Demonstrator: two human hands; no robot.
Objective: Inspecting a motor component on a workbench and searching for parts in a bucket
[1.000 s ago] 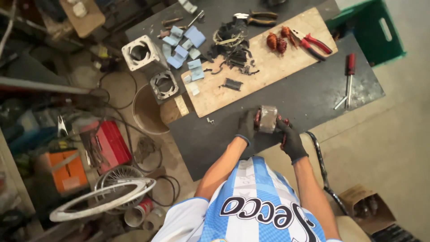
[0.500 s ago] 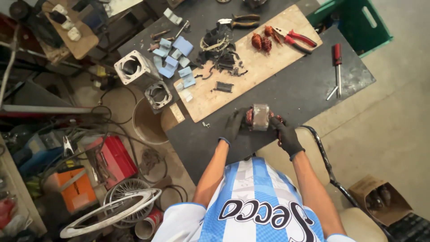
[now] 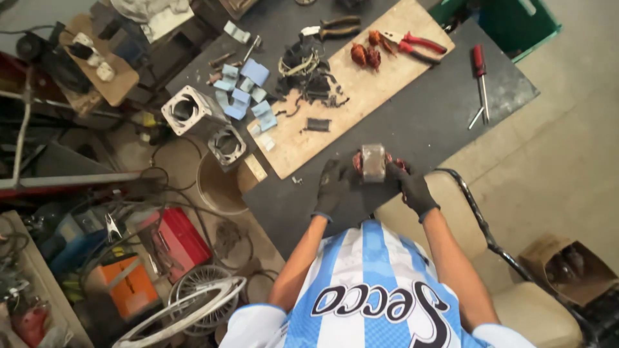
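We grip a motor stator over the dark surface.
At frame centre our gloved left hand (image 3: 333, 187) and right hand (image 3: 411, 188) clamp the stator (image 3: 373, 162) from both sides. Above it lies a wooden board (image 3: 361, 90) with red pliers (image 3: 412, 44) and what look like copper coils (image 3: 365, 55); a red screwdriver (image 3: 480, 71) lies near the surface's (image 3: 425, 122) right edge.

The fingertips of the left hand (image 3: 333, 185) and the right hand (image 3: 410, 187) are being hidden behind the grey motor core (image 3: 373, 162), so the grip cannot be made out. The green crate (image 3: 519, 22) is being cut off by the top edge. The cardboard box (image 3: 567, 267) contents are being blurred.
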